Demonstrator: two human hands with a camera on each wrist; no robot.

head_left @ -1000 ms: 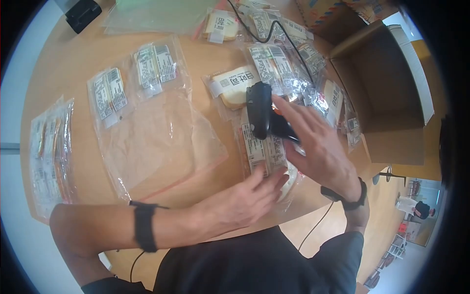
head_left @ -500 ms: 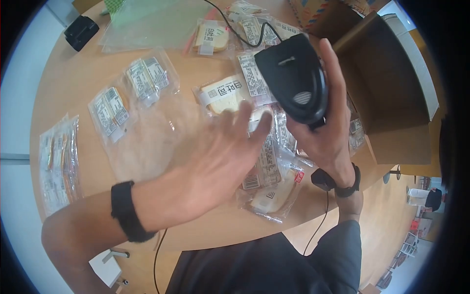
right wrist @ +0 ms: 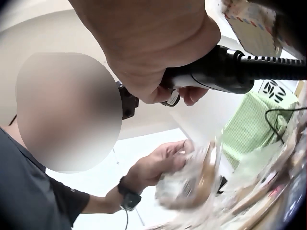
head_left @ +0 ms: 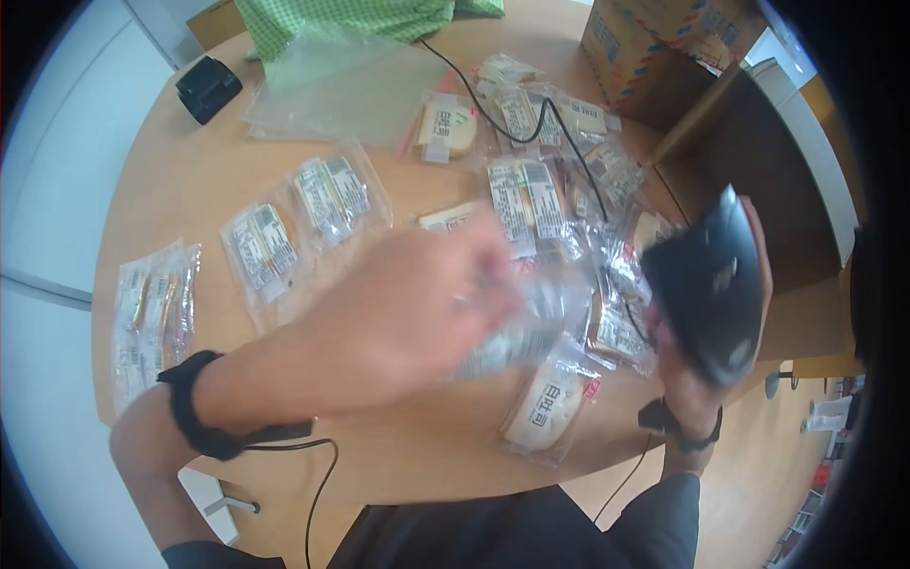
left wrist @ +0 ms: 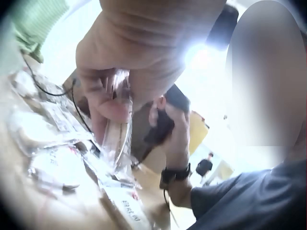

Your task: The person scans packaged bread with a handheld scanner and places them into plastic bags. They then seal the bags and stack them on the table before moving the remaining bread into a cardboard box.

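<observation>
My left hand (head_left: 398, 303) pinches the top edge of a clear bag of sliced bread (head_left: 512, 332), lifted over the table; the hand is blurred in the head view. The left wrist view shows fingers and thumb (left wrist: 112, 108) on that bag (left wrist: 117, 139). In the right wrist view the bag (right wrist: 192, 184) hangs from the left hand (right wrist: 160, 165). My right hand (head_left: 697, 375) is curled round the handle of a black scanner (head_left: 711, 289), whose handle (right wrist: 216, 72) and cord show in the right wrist view. Below lies a bagged bread (head_left: 545, 408) with a white label.
More bagged bread (head_left: 521, 204) lies in a pile under a black cable (head_left: 474, 100). Flat bags with bread (head_left: 261, 247) and a stack (head_left: 152, 313) lie left. An open cardboard box (head_left: 796, 161) stands right, a black device (head_left: 207, 90) and green cloth (head_left: 351, 24) at the back.
The left hand has taken hold of a bread bag from the pile and lifted it. The right hand has moved the scanner to the right, beside the box. The head view has shifted.
</observation>
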